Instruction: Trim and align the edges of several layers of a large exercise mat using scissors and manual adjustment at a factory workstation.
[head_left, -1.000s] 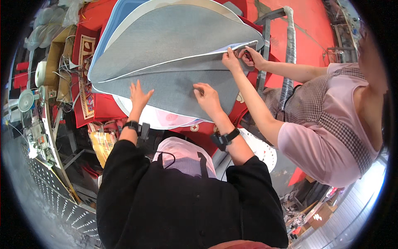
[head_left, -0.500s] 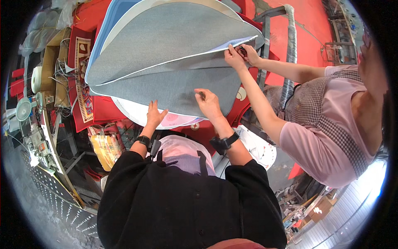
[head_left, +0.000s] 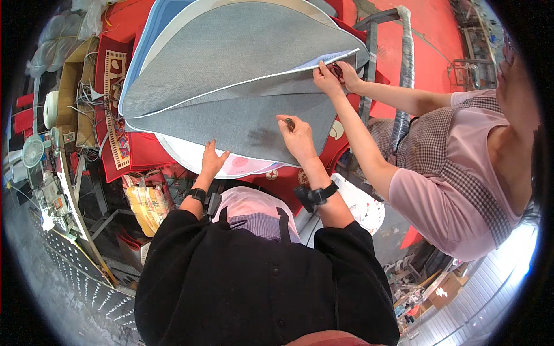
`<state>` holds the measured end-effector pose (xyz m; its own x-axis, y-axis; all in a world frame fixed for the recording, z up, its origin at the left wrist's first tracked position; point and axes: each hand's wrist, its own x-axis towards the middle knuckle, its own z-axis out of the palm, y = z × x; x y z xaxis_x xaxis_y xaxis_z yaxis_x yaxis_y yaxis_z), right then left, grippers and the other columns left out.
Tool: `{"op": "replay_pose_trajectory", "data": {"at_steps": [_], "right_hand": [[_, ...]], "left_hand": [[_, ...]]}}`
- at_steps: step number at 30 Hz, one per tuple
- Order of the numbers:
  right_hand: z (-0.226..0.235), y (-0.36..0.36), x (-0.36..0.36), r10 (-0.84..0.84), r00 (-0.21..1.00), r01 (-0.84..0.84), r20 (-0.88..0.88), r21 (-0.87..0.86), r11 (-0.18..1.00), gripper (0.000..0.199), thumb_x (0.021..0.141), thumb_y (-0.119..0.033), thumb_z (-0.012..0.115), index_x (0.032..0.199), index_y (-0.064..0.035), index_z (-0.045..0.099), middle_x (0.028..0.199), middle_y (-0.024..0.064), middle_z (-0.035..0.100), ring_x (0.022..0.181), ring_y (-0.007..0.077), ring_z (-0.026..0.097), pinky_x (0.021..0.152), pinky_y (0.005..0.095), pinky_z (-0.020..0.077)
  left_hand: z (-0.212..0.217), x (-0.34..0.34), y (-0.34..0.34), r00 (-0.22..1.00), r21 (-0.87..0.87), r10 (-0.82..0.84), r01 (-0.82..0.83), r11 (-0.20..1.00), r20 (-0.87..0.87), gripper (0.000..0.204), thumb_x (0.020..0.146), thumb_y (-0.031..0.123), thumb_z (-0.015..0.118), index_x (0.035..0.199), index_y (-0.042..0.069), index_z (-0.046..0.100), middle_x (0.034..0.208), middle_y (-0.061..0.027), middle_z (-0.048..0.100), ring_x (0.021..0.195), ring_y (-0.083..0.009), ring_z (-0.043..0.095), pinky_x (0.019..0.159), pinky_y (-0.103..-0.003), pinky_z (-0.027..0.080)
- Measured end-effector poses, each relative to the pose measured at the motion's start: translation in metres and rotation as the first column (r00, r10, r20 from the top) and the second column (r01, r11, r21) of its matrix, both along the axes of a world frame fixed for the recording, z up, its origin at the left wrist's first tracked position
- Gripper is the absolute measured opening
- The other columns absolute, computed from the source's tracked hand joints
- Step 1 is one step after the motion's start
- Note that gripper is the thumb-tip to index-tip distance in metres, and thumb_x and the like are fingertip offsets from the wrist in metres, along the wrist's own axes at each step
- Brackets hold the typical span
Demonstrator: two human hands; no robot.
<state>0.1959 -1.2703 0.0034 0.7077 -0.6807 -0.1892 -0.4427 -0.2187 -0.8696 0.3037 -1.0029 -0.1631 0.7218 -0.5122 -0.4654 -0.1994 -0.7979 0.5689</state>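
Note:
A grey mat [head_left: 231, 122] with a pale edge lies in front of me, backing upward. My left hand [head_left: 212, 161] rests at its near edge, fingers spread. Over the mat's right part, my right hand [head_left: 298, 140] is closed around a small dark tool [head_left: 289, 124], mostly hidden in the fingers; it casts a shadow on the mat. Another grey mat [head_left: 248, 49] lies above, its white-bound edge lifted at the right. There a co-worker's hands [head_left: 329, 81] pinch that edge and hold a small dark tool.
Below the grey mats are white and pink rounded mats [head_left: 242, 166] and red mats [head_left: 141, 153]. A wrapped metal rail [head_left: 405, 63] stands at the right beside the co-worker in a checked apron [head_left: 392, 141]. At the left are a cardboard box [head_left: 70, 86] and a small fan [head_left: 34, 151].
My right hand has moved slightly up and right, with the small tool in it. My left hand has shifted a little to the left. The co-worker's hands stay on the lifted edge.

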Motion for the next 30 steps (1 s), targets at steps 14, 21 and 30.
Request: {"op": "replay_pose_trajectory", "data": {"at_steps": [14,21,30], "right_hand": [[0.006,-0.118,0.08,-0.212,0.968,0.252,0.136,-0.552,0.795,0.02,0.082,-0.015,0.054,0.082,0.0048,0.055,0.084,0.0197,0.057,0.075,0.0312,0.057,0.069,0.0385,0.0446],[-0.089,-0.219,0.061,0.114,0.993,-0.057,0.001,-0.865,0.499,0.024,0.075,-0.024,0.058,0.065,-0.0034,0.051,0.054,0.0109,0.049,0.052,0.0309,0.048,0.058,0.0427,0.0396],[-0.03,-0.189,0.057,0.138,0.944,-0.329,-0.301,-0.796,0.508,0.027,0.073,-0.027,0.061,0.068,-0.0005,0.056,0.054,0.0114,0.051,0.054,0.0297,0.054,0.05,0.0423,0.043]], "left_hand": [[0.01,-0.01,0.012,0.998,0.062,0.005,-0.001,0.998,-0.057,0.077,0.074,0.038,0.065,0.131,-0.004,0.034,0.132,-0.0314,0.034,0.125,-0.0407,0.032,0.102,-0.042,0.03],[0.003,-0.011,0.022,0.998,0.057,-0.001,0.004,0.998,-0.064,0.075,0.074,0.037,0.065,0.129,-0.005,0.036,0.131,-0.0311,0.035,0.125,-0.0403,0.032,0.103,-0.042,0.03],[-0.002,-0.012,0.038,0.998,0.118,0.02,-0.013,0.993,-0.057,0.076,0.074,0.039,0.064,0.13,-0.004,0.036,0.132,-0.0298,0.035,0.125,-0.0397,0.033,0.101,-0.043,0.031]]}}
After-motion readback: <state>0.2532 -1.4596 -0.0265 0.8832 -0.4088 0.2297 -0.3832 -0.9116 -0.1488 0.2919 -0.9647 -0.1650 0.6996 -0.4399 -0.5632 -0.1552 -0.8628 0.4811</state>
